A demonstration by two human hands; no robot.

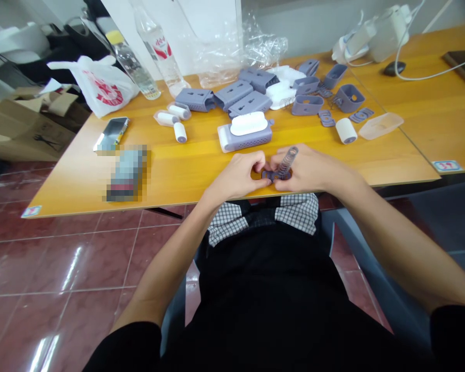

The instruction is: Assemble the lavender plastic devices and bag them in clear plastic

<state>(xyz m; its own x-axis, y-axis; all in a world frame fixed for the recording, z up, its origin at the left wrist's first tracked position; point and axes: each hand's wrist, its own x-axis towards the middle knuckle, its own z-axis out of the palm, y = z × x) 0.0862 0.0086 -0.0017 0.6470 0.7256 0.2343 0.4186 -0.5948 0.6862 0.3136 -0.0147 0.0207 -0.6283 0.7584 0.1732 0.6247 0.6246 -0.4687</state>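
Purple-grey plastic forms the small flat plate with cut-outs (pixel 270 175) that is held just off the worktop's near edge, on the near side of the purple-grey perforated case with a white oval top (pixel 252 138) and toward that case's right end. The plate's long axis seems to be laid side to side, roughly along the edge; much of its outline is hidden by fingers. From its right half a slim metal coil spring (pixel 288 160) is raised, tilted away and to the right. The plate's left end is gripped by the left hand (pixel 237 175), thumb and fingers curled around it; its right end is grasped by the right hand (pixel 309 168), to which the spring is nearer. Whether the spring is also pinched there cannot be told. Right of the case, a white cylinder with a purple-grey end (pixel 345 130) is placed on the yellow-brown wooden worktop (pixel 186 173); beyond the case, purple-grey slotted plastic sleeves (pixel 232 94) are grouped.
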